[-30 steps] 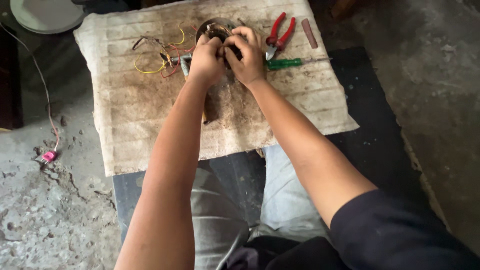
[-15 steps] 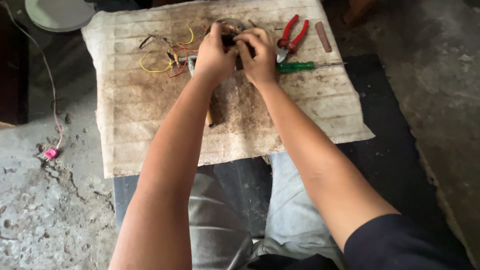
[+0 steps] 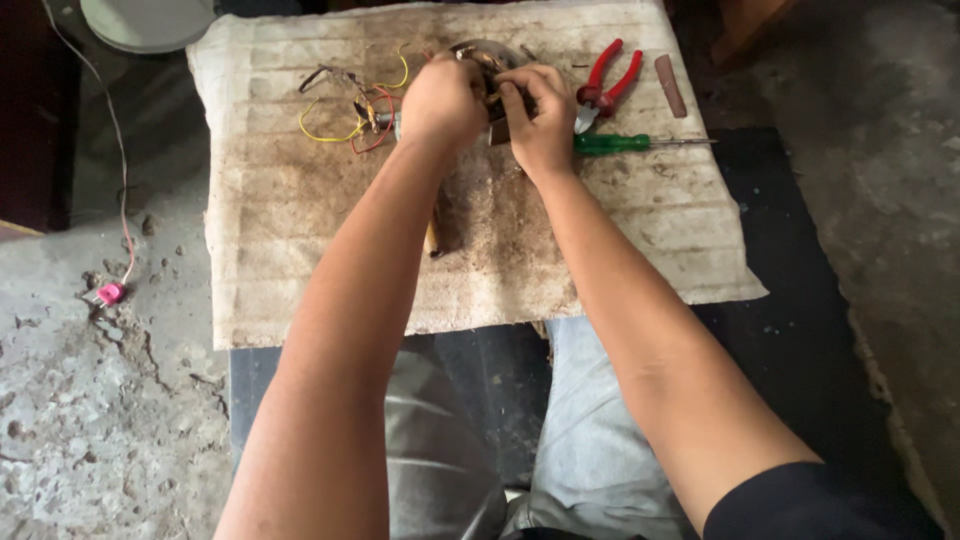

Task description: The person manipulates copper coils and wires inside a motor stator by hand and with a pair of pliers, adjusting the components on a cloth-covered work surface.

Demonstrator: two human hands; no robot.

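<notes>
I see both hands meeting at the far middle of the worktop [image 3: 300, 270], on a small round metal part [image 3: 487, 55] lying between them. Left hand [image 3: 440, 100] is curled closed over its left side; right hand [image 3: 540, 115] pinches its right edge, fingers bent tight. Loose yellow and red wires [image 3: 350, 115] trail left. Red pliers [image 3: 603, 85] and green screwdriver [image 3: 615, 143] lie just right.

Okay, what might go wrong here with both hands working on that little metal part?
The loose wires lie right beside the left hand and may snag or pull. The red pliers and green screwdriver sit against the right hand; a nudge might knock them off the dirty mat.
</notes>
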